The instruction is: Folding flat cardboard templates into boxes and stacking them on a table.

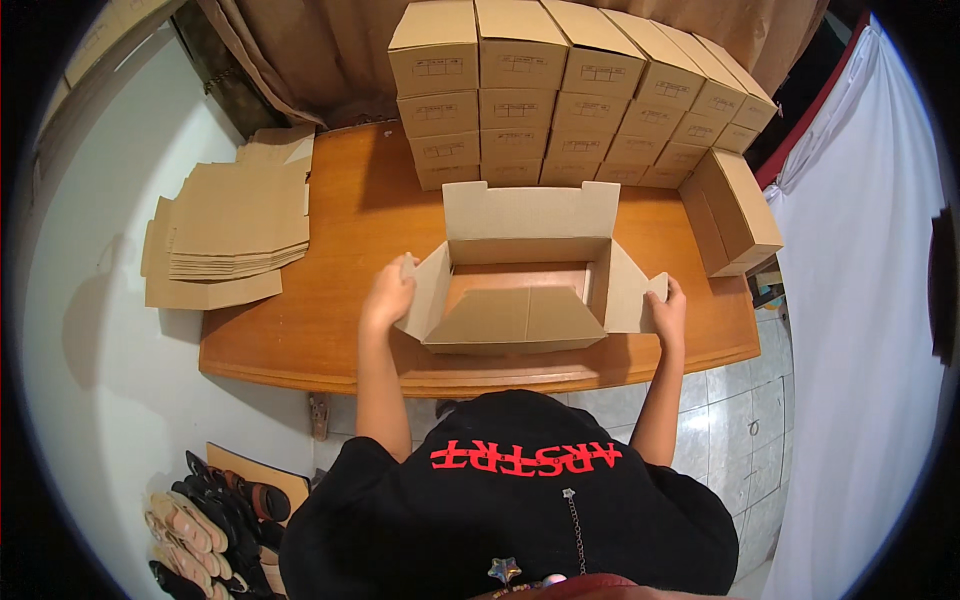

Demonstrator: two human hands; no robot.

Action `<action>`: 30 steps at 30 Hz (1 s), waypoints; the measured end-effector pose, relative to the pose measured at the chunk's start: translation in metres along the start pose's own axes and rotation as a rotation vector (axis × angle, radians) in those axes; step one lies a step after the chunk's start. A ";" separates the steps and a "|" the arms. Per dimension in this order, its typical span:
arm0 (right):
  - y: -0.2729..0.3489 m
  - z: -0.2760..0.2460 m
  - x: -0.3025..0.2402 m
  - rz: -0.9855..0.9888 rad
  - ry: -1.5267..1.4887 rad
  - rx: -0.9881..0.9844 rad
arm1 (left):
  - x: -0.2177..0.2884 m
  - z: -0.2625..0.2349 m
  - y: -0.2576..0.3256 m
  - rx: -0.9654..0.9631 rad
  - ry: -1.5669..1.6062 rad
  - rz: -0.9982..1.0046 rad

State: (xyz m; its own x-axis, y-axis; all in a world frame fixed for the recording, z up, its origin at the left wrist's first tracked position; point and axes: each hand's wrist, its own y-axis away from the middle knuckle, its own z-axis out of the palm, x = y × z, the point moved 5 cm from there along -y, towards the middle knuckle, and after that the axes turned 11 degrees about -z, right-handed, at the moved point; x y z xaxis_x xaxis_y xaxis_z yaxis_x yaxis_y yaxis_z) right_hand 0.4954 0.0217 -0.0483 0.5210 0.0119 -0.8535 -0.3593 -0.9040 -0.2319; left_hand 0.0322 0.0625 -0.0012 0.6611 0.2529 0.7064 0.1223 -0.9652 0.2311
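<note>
An open-topped cardboard carton is sitting near the front edge of the wooden table, between the left hand and the right hand. The left hand, partly closed, is gripping its left end flap; the right hand is pinching its right end flap.

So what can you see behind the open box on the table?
Behind the open box are stacked closed boxes. Its raised back flap hides the strip of table directly behind it, so anything there cannot be seen.
</note>
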 end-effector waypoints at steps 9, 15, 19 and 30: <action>0.006 -0.013 -0.007 -0.034 0.212 0.048 | -0.027 -0.012 0.003 0.366 0.038 -0.083; 0.021 0.009 -0.020 -0.138 0.645 0.098 | -0.023 0.026 0.004 0.378 -0.466 0.035; 0.023 0.031 -0.021 -0.086 0.749 0.055 | -0.029 0.058 -0.003 0.164 -0.522 -0.126; 0.015 0.070 -0.013 -0.161 0.383 -0.094 | -0.074 0.105 -0.034 -0.195 -0.078 -0.117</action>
State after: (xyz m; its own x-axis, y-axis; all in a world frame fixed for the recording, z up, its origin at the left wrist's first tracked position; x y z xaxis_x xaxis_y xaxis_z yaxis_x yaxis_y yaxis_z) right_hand 0.4289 0.0383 -0.0734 0.8209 0.0122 -0.5709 -0.1869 -0.9390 -0.2888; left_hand 0.0568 0.0699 -0.1321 0.7069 0.3494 0.6149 0.0611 -0.8964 0.4391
